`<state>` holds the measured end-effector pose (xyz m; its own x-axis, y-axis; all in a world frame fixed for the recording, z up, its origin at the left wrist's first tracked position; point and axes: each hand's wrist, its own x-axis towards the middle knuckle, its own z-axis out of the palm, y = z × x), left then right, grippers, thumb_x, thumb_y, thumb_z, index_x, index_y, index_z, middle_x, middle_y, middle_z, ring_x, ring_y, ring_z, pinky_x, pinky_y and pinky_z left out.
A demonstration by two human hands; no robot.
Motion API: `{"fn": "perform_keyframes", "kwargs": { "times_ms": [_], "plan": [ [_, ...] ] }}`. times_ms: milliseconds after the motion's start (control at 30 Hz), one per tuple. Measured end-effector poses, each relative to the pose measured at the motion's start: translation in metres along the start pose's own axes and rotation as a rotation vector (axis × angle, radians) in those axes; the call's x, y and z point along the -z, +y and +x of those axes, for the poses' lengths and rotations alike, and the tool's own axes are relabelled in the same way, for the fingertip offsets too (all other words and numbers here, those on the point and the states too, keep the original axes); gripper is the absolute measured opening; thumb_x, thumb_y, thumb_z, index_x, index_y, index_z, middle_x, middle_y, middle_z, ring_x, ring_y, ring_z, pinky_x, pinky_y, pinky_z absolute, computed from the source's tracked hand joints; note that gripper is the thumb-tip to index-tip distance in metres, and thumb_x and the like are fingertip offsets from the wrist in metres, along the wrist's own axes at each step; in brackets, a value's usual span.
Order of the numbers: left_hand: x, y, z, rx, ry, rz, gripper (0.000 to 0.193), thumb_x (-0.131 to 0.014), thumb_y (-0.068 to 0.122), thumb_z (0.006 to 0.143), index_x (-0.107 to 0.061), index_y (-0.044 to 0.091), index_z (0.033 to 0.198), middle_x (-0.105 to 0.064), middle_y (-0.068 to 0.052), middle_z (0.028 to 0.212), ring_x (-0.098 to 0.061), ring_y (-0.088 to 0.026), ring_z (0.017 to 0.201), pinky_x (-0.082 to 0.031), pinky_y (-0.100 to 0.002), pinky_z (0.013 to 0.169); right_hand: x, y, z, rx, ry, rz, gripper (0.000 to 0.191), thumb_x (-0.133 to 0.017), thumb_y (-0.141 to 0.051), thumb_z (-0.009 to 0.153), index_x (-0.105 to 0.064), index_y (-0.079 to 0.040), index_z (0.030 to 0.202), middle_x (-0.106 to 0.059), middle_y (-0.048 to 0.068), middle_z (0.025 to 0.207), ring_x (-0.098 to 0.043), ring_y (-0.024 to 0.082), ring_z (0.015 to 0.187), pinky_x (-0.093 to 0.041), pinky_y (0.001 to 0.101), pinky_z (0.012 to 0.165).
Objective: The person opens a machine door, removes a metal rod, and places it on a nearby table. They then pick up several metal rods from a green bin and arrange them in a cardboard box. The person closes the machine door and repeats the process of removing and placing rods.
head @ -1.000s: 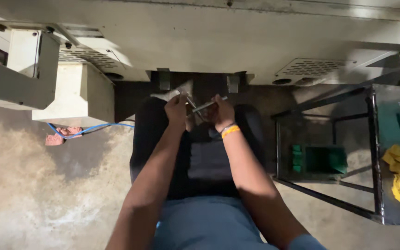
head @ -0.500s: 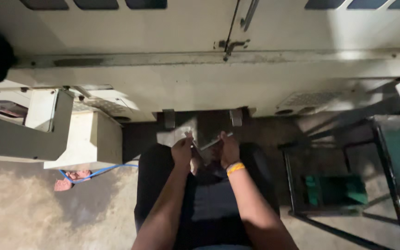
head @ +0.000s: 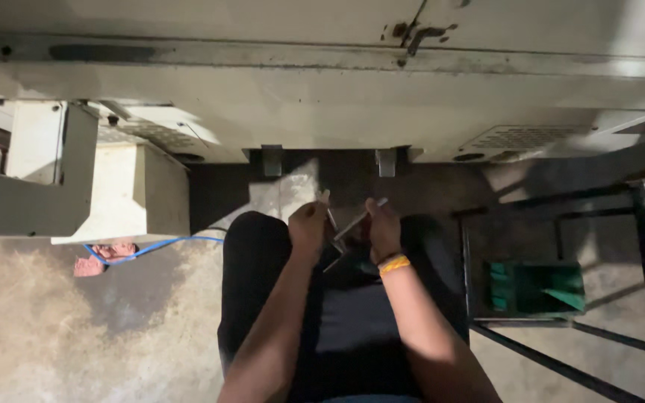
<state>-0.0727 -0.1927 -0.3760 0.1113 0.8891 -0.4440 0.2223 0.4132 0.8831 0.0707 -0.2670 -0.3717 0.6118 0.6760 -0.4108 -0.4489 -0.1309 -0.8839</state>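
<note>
My left hand [head: 307, 226] and my right hand [head: 382, 227] are held close together above my dark-clothed lap, both closed on thin grey metal strips [head: 346, 227] that cross between them. A yellow band [head: 394, 263] sits on my right wrist. The strips' shape is hard to make out in the dim light. Just beyond my hands stands the front of a large pale grey machine [head: 322, 112], with two small metal brackets [head: 272, 159] hanging under its edge.
A cream box-shaped housing [head: 125, 195] stands at the left, with a blue cable [head: 158, 246] and a pink rag [head: 102, 256] on the concrete floor below it. A black metal frame [head: 561, 298] at the right holds a green bin [head: 535, 287].
The view has tilted so more of the machine front shows. My hands have stayed together on the metal strips, with little movement between them.
</note>
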Motion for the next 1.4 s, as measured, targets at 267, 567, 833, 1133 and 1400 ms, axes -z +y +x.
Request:
{"fn": "perform_keyframes", "kwargs": {
  "times_ms": [267, 567, 833, 1133, 1400],
  "plan": [
    [-0.006, -0.004, 0.0, -0.015, -0.006, 0.05, 0.052, -0.077, 0.05, 0.088, -0.074, -0.001, 0.079, -0.069, -0.006, 0.066, -0.062, -0.014, 0.061, -0.05, -0.034, 0.061, -0.003, 0.003, 0.002, 0.098, 0.037, -0.082, 0.021, -0.066, -0.023, 0.097, -0.071, -0.002, 0.096, -0.071, 0.005, 0.088, -0.065, 0.017, 0.082, -0.051, 0.0336, 0.073],
    [-0.002, 0.002, -0.002, 0.035, -0.018, 0.033, 0.049, -0.076, 0.052, 0.085, -0.075, 0.003, 0.086, -0.07, -0.005, 0.067, -0.062, -0.014, 0.06, -0.05, -0.035, 0.059, 0.0, 0.002, 0.001, 0.098, 0.067, -0.12, 0.028, -0.064, -0.03, 0.101, -0.072, -0.004, 0.096, -0.069, 0.005, 0.088, -0.063, 0.016, 0.078, -0.05, 0.0328, 0.07],
    [0.001, 0.009, -0.002, -0.042, -0.019, 0.014, 0.055, -0.075, 0.054, 0.088, -0.075, 0.0, 0.08, -0.068, -0.007, 0.066, -0.06, -0.015, 0.06, -0.05, -0.035, 0.061, -0.007, -0.011, -0.002, -0.089, -0.004, 0.137, 0.024, -0.06, -0.026, 0.095, -0.073, -0.006, 0.1, -0.074, 0.005, 0.093, -0.071, 0.017, 0.086, -0.057, 0.0319, 0.077],
    [-0.001, 0.01, -0.008, -0.093, 0.009, -0.004, 0.049, -0.076, 0.051, 0.085, -0.078, 0.002, 0.084, -0.071, -0.007, 0.067, -0.061, -0.014, 0.06, -0.05, -0.033, 0.061, -0.009, -0.015, -0.01, -0.114, -0.052, 0.107, 0.03, -0.061, -0.033, 0.103, -0.071, -0.005, 0.104, -0.07, 0.006, 0.09, -0.069, 0.02, 0.08, -0.057, 0.0359, 0.071],
    [-0.001, 0.013, -0.007, 0.003, 0.009, 0.078, 0.048, -0.077, 0.052, 0.085, -0.079, 0.005, 0.095, -0.073, -0.01, 0.072, -0.067, -0.019, 0.065, -0.053, -0.037, 0.064, -0.012, -0.02, -0.015, -0.259, -0.035, 0.256, 0.021, -0.061, -0.03, 0.099, -0.067, -0.012, 0.107, -0.07, 0.004, 0.091, -0.069, 0.021, 0.08, -0.056, 0.0359, 0.07]
  ]
}}
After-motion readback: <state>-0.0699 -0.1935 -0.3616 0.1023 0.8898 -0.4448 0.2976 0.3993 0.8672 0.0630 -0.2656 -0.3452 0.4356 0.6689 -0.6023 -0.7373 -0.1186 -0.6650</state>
